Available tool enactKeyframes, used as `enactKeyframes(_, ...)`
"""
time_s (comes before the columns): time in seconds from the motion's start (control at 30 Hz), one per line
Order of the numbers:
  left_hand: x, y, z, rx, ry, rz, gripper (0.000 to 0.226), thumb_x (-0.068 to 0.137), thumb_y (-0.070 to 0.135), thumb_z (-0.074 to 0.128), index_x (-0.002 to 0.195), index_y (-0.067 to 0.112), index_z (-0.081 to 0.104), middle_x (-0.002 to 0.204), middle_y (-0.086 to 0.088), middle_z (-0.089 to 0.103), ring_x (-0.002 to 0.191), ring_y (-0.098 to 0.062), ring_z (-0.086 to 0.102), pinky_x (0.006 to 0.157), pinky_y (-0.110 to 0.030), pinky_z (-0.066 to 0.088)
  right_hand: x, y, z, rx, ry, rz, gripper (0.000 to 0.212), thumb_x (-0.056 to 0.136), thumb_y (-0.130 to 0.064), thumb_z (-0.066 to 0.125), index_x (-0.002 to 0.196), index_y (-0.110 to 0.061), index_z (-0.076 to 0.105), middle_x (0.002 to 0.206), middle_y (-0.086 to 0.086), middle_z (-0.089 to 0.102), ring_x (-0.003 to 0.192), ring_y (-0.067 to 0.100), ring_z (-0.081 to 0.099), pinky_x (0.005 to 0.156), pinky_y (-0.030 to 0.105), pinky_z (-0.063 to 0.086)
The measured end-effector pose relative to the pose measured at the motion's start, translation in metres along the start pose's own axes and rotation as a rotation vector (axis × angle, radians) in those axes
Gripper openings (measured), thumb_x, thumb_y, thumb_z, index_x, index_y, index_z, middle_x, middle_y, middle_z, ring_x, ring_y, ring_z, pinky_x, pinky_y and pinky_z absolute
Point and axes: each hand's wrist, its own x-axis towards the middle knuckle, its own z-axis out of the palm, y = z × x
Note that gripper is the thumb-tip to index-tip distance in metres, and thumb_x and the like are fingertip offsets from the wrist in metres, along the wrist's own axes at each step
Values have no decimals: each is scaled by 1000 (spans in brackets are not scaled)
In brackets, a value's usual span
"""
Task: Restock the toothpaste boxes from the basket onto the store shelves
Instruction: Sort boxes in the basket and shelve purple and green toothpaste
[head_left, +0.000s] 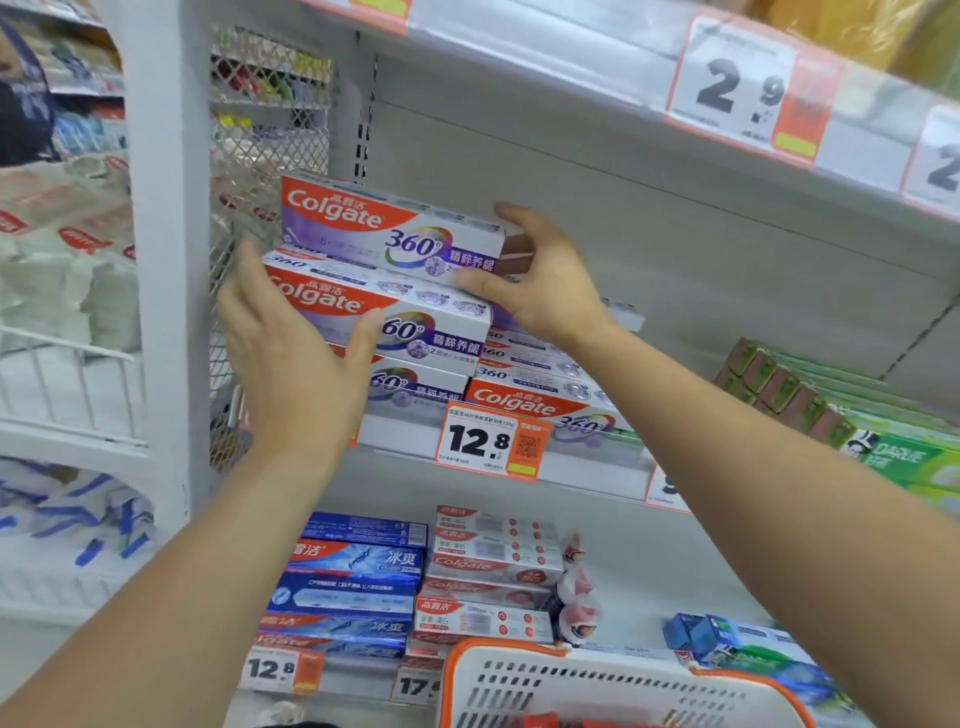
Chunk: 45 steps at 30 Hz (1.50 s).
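A purple-and-white Colgate 360 toothpaste box (389, 228) lies on top of a stack of like boxes (410, 322) at the left end of the middle shelf (587, 470). My right hand (540, 275) holds the top box at its right end, thumb under, fingers above. My left hand (296, 358) is open with spread fingers in front of the stack's left end, thumb against the second box. The white basket (623, 686) with an orange rim sits at the bottom edge; its contents are mostly out of view.
A lower stack of Colgate boxes (540, 384) sits right of the tall stack, green toothpaste boxes (831, 415) further right. Blue and red boxes (415, 577) fill the lower shelf. Price tags hang on shelf edges. A wire mesh divider (260, 156) bounds the left.
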Motion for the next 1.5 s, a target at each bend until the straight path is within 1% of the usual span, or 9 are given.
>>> enactKeyframes(0.2, -35, 29, 3, -111, 60, 186, 45, 89, 27, 69, 122, 2, 50, 122, -13, 51, 111, -27, 53, 97, -38, 44, -56, 7, -26, 50, 323, -75, 48, 78, -30, 83, 117, -16, 59, 100, -2, 64, 84, 6, 62, 77, 24, 54)
enactKeyframes(0.33, -92, 54, 19, -225, -396, 285, 10, 93, 21, 66, 87, 15, 60, 72, 10, 60, 63, -10, 55, 62, -30, 47, -138, 33, -49, 166, 339, -68, 20, 84, -16, 78, 97, -16, 63, 78, -4, 66, 64, 3, 58, 63, 16, 47)
enactKeyframes(0.57, -239, 15, 74, 176, -1348, 406, 4, 90, 24, 62, 87, 21, 61, 80, 10, 62, 76, -16, 58, 69, -32, 46, -308, 142, -52, 160, 8, 361, 13, 84, -5, 74, 82, -16, 67, 71, -6, 66, 60, 2, 57, 61, 12, 45)
enactKeyframes(0.73, -331, -50, 98, 379, -1746, 166, 15, 95, 27, 63, 90, 15, 54, 83, -1, 53, 77, -22, 52, 72, -35, 44, -423, 243, -19, 75, -307, 718, 6, 85, -10, 74, 88, -10, 69, 77, 2, 69, 70, 10, 64, 66, 26, 50)
enactKeyframes(0.87, -383, -91, 106, 491, -1793, -82, 23, 95, 26, 66, 99, 13, 48, 81, 1, 47, 73, -17, 46, 63, -29, 32, -478, 288, 20, 48, -551, 966, 30, 85, -25, 78, 104, -5, 66, 85, 4, 67, 76, 15, 62, 74, 29, 50)
enactKeyframes(1.03, -432, -123, 112, 578, -1688, -317, 46, 92, 19, 69, 130, 3, 49, 124, -14, 57, 118, -29, 55, 73, -22, 32, -501, 301, 79, -134, -739, 1063, 46, 86, -36, 74, 110, -8, 47, 92, 6, 56, 92, 28, 60, 74, 35, 51)
enactKeyframes(1.2, -438, -155, 115, 724, -1640, -140, 61, 83, 27, 74, 135, 9, 48, 135, -13, 45, 129, -32, 43, 98, -33, 39, -504, 297, 120, -339, -827, 1009, 95, 91, -31, 67, 152, 9, 6, 148, 25, 35, 129, 31, 49, 91, 35, 55)
enactKeyframes(1.33, -433, -166, 122, 778, -1529, -26, 73, 82, 34, 75, 142, 12, 39, 142, -10, 38, 135, -31, 31, 112, -41, 31, -499, 295, 110, -232, -789, 1050, 79, 85, -24, 73, 143, 6, 28, 126, 17, 56, 110, 27, 62, 78, 31, 54)
enactKeyframes(1.5, -435, -182, 133, 828, -1607, -42, 86, 80, 53, 73, 150, 22, 32, 153, -2, 34, 146, -29, 17, 119, -44, 17, -499, 305, 67, 120, -708, 1298, 34, 70, -33, 76, 65, -13, 49, 59, 1, 50, 49, 15, 53, 50, 23, 46)
